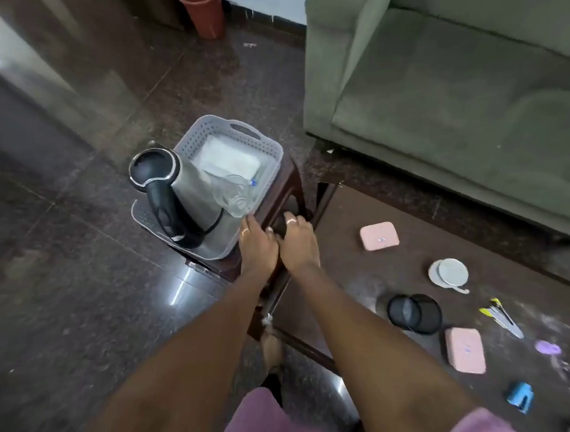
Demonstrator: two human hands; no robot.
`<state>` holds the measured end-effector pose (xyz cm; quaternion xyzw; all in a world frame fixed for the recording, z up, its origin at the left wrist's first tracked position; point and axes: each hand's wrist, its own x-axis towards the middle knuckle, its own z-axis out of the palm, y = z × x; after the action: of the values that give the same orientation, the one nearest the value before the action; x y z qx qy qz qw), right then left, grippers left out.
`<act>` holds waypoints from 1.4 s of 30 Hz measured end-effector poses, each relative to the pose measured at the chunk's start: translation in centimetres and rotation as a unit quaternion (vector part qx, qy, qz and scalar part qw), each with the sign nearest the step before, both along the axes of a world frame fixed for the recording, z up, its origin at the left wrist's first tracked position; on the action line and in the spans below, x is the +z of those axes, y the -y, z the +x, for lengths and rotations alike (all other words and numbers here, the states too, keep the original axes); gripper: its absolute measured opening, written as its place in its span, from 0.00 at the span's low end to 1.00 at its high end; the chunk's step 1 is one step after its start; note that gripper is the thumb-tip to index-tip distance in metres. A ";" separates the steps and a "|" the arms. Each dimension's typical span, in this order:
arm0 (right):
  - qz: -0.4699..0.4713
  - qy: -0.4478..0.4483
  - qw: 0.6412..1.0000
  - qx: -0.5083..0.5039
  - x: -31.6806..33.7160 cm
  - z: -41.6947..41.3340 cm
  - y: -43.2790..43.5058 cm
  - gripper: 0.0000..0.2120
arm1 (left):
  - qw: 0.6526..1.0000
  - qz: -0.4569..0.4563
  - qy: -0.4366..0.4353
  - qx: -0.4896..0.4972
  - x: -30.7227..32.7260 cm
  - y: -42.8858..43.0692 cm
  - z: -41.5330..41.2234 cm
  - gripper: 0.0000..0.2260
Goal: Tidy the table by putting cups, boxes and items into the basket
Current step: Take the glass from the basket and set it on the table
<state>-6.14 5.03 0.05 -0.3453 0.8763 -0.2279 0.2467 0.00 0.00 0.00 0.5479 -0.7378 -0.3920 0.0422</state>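
Part-filled grey perforated basket (273,150): our left hand (257,247) lays close-set fingers (248,221) beside it, right hand (297,245) curls on brown stool's (294,196) edge; pink boxes (379,236), white cup (452,272) remain

No legible text; marks on the pink boxes (379,236) too blurred.

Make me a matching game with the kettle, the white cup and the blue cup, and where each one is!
Things:
1. kettle
2. white cup
3. blue cup

Places:
A. on a saucer
B. on the table, nearest the person
C. in the basket

Pairs: 1-C, 2-A, 3-B.
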 end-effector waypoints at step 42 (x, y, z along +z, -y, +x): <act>-0.097 0.164 0.950 -0.247 -8.3 -3.0 -11.1 0.40 | 0.991 0.113 -0.072 0.002 -7.4 -8.3 -2.3 0.17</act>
<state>-9.11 16.18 -8.28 -0.0979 0.8552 -0.4193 0.2887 -2.29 8.32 -7.45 0.5210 -0.6827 -0.5112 0.0340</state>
